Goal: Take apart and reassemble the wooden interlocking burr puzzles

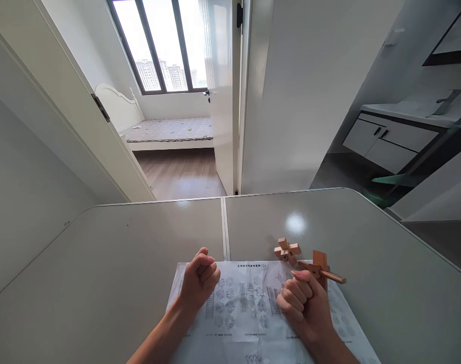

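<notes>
My left hand is curled into a fist above the upper left part of a printed paper sheet, with no object showing in it. Over the sheet's right side, my right hand is also closed in a fist and looks bare of any object. Just beyond it lies a reddish-brown wooden interlocking puzzle with crossing bars, partly covered by that hand. A lighter wooden burr puzzle with dark marks stands a little farther left, by the sheet's top edge.
The sheet lies on a grey folding table with a pale centre seam. Past the table are an open white door, a bed under a window, and a washbasin cabinet at the right.
</notes>
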Demonstrator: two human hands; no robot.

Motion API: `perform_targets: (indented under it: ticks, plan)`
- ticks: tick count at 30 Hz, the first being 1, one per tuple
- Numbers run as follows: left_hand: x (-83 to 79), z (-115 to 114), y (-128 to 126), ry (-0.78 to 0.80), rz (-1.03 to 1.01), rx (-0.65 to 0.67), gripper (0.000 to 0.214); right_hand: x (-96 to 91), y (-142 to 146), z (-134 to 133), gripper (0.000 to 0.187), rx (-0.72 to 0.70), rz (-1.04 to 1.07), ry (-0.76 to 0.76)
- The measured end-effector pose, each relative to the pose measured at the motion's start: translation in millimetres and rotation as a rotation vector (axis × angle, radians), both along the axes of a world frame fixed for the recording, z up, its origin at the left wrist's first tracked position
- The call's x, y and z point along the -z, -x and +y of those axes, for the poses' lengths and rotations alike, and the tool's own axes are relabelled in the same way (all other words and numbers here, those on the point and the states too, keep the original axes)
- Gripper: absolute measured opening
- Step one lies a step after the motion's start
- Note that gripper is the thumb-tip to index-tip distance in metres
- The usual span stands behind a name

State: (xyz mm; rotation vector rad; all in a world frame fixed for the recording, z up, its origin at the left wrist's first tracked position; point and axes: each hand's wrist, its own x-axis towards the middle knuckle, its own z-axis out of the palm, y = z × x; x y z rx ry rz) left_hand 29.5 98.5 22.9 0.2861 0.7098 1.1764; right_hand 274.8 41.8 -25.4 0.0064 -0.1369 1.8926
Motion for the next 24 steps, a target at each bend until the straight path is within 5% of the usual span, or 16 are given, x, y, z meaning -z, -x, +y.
perform_targets:
  ticks: [24]
  plan:
    - [1.1, 0.3, 4.7, 0.021, -0.055, -0.031, 0.067, -3.5, 2.0, -2.7, 0.063, -0.006, 0.111, -0.033]
